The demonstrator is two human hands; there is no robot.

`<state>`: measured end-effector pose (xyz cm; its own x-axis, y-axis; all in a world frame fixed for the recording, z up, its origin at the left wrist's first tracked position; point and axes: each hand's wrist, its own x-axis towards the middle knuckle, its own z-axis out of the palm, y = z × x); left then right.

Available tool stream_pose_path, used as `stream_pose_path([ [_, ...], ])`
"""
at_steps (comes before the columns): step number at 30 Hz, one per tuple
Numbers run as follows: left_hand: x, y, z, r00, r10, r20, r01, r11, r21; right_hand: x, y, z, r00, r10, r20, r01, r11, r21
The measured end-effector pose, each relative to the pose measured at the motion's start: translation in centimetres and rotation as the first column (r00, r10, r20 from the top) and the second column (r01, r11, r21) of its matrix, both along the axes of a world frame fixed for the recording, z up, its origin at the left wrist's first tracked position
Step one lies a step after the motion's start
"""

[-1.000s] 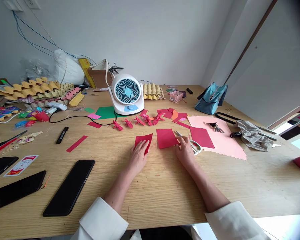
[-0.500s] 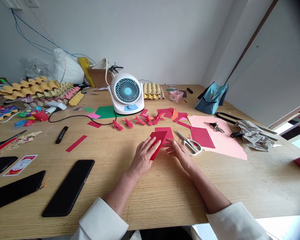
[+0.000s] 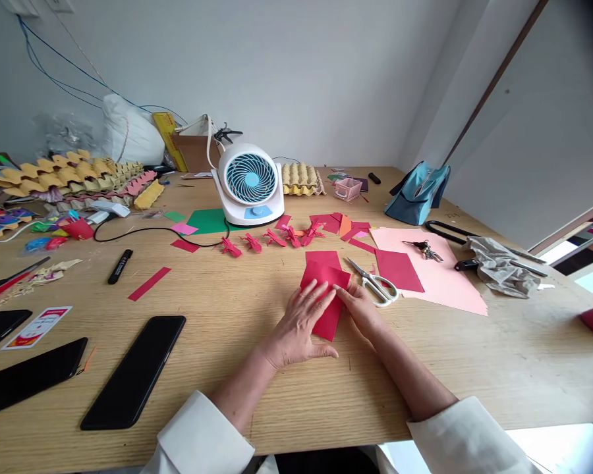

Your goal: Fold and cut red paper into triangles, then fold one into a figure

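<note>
A piece of red paper [image 3: 329, 324] lies in front of me on the wooden table, partly over another red sheet [image 3: 322, 257]. My left hand [image 3: 296, 326] rests on it with fingers spread flat and thumb stretched out to the right. At the paper's right edge, my right hand [image 3: 364, 311] is closed, its thumb on top and the other fingers largely hidden. White-handled scissors [image 3: 381, 289], slightly parted, lie just beyond my right hand. Several small cut and folded red paper figures [image 3: 253, 243] stand in a row farther back.
A white fan [image 3: 254, 214] stands behind the figures. Pink sheets [image 3: 457, 283] with keys [image 3: 427, 250] lie to the right, near a blue bag [image 3: 418, 194]. Black phones [image 3: 136, 375], a marker [image 3: 120, 266] and a red strip [image 3: 149, 284] lie to the left.
The red paper has turned and now lies flatter and nearer me. My left hand has spread out over it, and my right hand has moved in to grip its right edge.
</note>
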<state>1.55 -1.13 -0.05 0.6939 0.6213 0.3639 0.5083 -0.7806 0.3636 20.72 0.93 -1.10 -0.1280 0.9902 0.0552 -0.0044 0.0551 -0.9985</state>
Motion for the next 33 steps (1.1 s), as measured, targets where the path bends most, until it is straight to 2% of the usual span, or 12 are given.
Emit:
stream_pose_path([
  [3,-0.3,0.3,0.1,0.972,0.140,0.191,-0.136,0.990,-0.032,0.0,-0.1,0.5,1.000,0.002,0.002,-0.002,1.000,-0.016],
  [6,-0.5,0.9,-0.1,0.842,0.350,0.410,-0.280,0.934,-0.222,-0.1,-0.3,1.1,0.999,0.024,0.029,-0.024,1.000,-0.021],
  [8,-0.6,1.4,-0.4,0.756,0.444,0.481,-0.232,0.869,-0.437,-0.2,-0.5,1.3,0.998,0.060,0.007,-0.060,0.998,-0.022],
  [11,-0.5,1.8,-1.0,0.710,0.508,0.488,-0.051,0.728,-0.684,-0.4,-0.8,1.4,0.992,0.110,-0.058,-0.113,0.993,-0.035],
  [13,-0.5,1.8,-1.2,0.694,0.548,0.467,0.002,0.647,-0.762,-0.5,-0.9,1.3,0.987,0.132,-0.093,-0.137,0.990,-0.046],
  [16,-0.4,1.6,-1.1,0.640,0.618,0.457,0.030,0.574,-0.818,-0.7,-1.1,1.2,0.981,0.166,-0.101,-0.172,0.983,-0.058],
  [21,-0.3,1.6,-0.5,0.479,0.714,0.511,0.078,0.545,-0.835,-0.9,-0.9,0.8,0.957,0.279,-0.073,-0.285,0.954,-0.092],
  [24,-0.3,1.7,-0.4,0.403,0.748,0.527,0.117,0.529,-0.841,-0.9,-0.6,0.2,0.960,0.277,-0.038,-0.280,0.955,-0.095],
  [28,-0.3,1.8,-0.4,0.363,0.761,0.538,0.127,0.532,-0.837,-0.8,-0.3,-0.4,0.983,0.185,-0.014,-0.186,0.980,-0.070],
  [33,-0.5,2.0,-0.4,0.337,0.761,0.554,0.117,0.549,-0.827,-0.8,-0.2,-0.2,0.993,0.110,-0.052,-0.112,0.992,-0.055],
])
